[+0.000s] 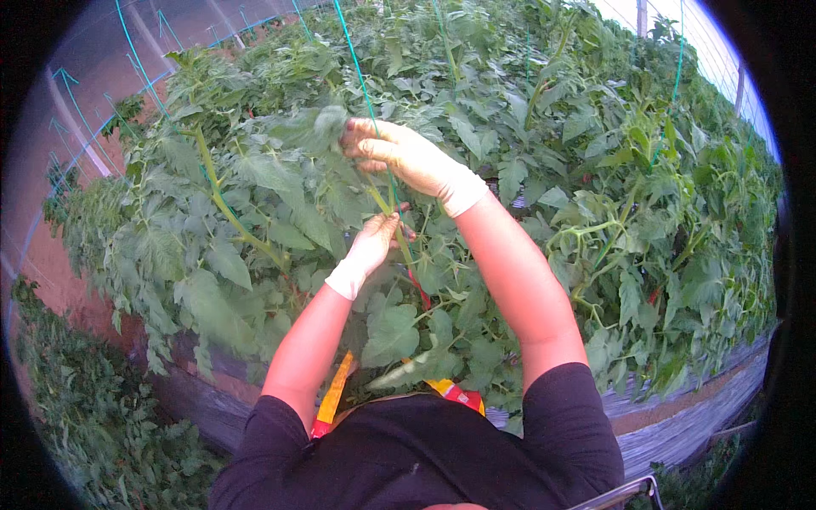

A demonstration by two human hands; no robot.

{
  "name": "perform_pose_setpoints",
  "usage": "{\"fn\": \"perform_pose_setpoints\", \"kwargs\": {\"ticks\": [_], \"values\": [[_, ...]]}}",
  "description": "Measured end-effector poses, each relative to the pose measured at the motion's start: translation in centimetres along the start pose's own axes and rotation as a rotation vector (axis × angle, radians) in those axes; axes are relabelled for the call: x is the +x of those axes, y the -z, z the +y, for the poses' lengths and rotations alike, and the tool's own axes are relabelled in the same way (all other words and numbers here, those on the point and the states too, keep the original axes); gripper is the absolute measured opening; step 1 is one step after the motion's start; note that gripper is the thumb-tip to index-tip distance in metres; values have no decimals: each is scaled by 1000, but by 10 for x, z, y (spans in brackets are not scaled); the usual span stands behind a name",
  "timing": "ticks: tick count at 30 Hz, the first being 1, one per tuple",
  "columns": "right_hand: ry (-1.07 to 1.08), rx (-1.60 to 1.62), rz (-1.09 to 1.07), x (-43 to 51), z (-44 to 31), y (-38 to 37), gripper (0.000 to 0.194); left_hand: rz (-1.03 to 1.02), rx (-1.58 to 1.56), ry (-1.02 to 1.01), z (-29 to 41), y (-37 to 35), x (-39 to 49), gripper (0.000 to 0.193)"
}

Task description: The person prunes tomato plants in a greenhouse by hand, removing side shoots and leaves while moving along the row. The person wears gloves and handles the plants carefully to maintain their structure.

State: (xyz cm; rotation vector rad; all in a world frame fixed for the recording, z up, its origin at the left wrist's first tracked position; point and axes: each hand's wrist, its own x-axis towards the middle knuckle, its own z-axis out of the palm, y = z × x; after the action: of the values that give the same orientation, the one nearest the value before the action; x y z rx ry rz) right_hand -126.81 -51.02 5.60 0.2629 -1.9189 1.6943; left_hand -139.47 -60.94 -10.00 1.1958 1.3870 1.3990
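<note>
My left hand [376,237], in a pale glove with stained fingertips, is closed around a green tomato stem [404,245]. Higher up, my gloved right hand [408,156] has its fingers bent beside the leafy top [306,131] of that plant, which is blurred. A green twine [354,54] runs down across the right fingers and along the stem. Whether those fingers pinch the twine or the shoot is hidden. Below my left hand, a red strip [419,290] lies along the stem.
Dense tomato foliage [701,274] spreads on both sides, with more hanging twines [679,76]. A thick bent stem [233,213] leans at left. Plastic film [688,417] covers the bed's side. Yellow and red straps [335,392] hang before my torso. Low plants [89,395] grow at lower left.
</note>
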Motion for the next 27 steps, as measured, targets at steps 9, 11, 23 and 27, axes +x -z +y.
{"fn": "perform_pose_setpoints", "kwargs": {"ticks": [9,11,23,27], "values": [[487,151,648,-43,5,13,53,-183,49,-113,4,-16,2,48],[448,-88,828,-71,10,-1,42,-210,44,-105,6,-18,7,51],[-340,-584,410,-78,21,7,49,-217,-5,-76,3,-48,66,34],[-144,-442,512,-91,14,-6,29,-333,-77,-230,14,-63,49,31]]}}
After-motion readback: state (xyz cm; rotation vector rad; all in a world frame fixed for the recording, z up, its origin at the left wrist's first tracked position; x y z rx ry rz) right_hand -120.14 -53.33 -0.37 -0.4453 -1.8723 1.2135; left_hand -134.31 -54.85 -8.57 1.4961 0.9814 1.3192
